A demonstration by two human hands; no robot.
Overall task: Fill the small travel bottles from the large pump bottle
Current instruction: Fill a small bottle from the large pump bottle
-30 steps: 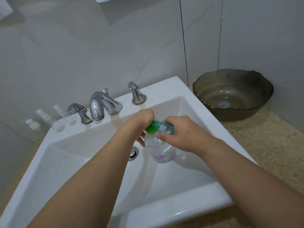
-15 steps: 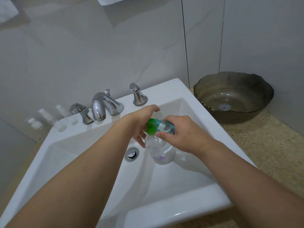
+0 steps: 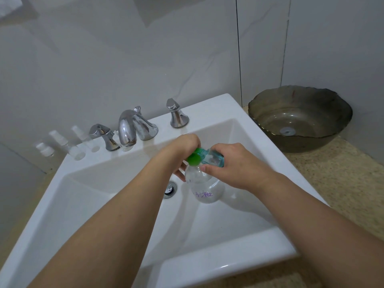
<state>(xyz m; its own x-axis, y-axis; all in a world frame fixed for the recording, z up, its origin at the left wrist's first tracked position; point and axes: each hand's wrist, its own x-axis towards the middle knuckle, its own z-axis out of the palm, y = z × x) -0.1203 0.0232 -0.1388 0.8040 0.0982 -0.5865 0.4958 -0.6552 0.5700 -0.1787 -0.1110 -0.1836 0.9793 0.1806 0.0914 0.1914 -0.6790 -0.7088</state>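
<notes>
A large clear bottle (image 3: 204, 189) with purple writing stands upright over the basin of the white sink (image 3: 207, 265). Its top carries a green pump head (image 3: 195, 158) on a teal collar (image 3: 215, 159). My left hand (image 3: 182, 151) curls over the green pump head from the left. My right hand (image 3: 234, 165) grips the teal collar and the bottle's neck from the right. Three small clear travel bottles (image 3: 68, 145) with white caps stand on the sink's back left ledge, away from both hands.
A chrome tap (image 3: 133, 128) with two handles (image 3: 104, 136) (image 3: 176, 115) lines the sink's back ledge. The drain plug (image 3: 170, 189) sits just left of the bottle. A dark glass vessel bowl (image 3: 299, 119) rests on the speckled counter at the right.
My left hand's fingers, stretched over the pump top half a second ago, have curled back onto the green pump head. The bottle and my right hand have stayed in place.
</notes>
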